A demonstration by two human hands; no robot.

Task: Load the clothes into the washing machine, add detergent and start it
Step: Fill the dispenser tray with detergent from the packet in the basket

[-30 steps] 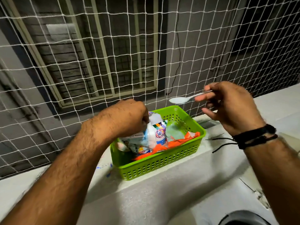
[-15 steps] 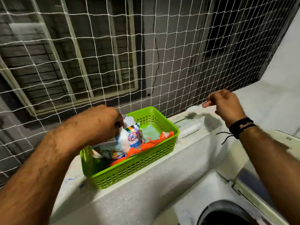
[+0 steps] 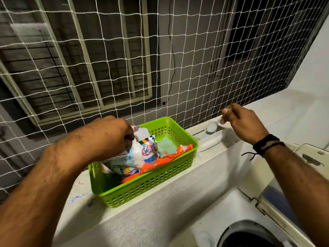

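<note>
Head view: the white plastic detergent packet point(image 3: 142, 150) carries a round red-and-blue badge whose letters look like "UBT", though they are too small to be sure, and a strip of small print near the hand ends in what seems to be "Technology". A lower label in yellow and purple is too blurred to read. The packet stands crumpled in the bright green perforated plastic basket point(image 3: 147, 186), which sits on the pale concrete ledge point(image 3: 160, 211) in front of the white rope netting point(image 3: 178, 68). An orange plastic wrapper point(image 3: 165, 157) lies beside the packet, toward the right of the basket.

The left hand point(image 3: 106, 138) is closed in a fist around the packet's top edge, pinching it. The right hand point(image 3: 243, 122), farther right along the ledge, grips the handle of a small white plastic spoon point(image 3: 212, 126) between curled fingers; the bowl, heaped with pale powder, points left and hangs just above the ledge. A black thread band point(image 3: 267, 144) circles that wrist. At the near right, the dark round opening of the white washing machine point(image 3: 249, 234) shows.
</note>
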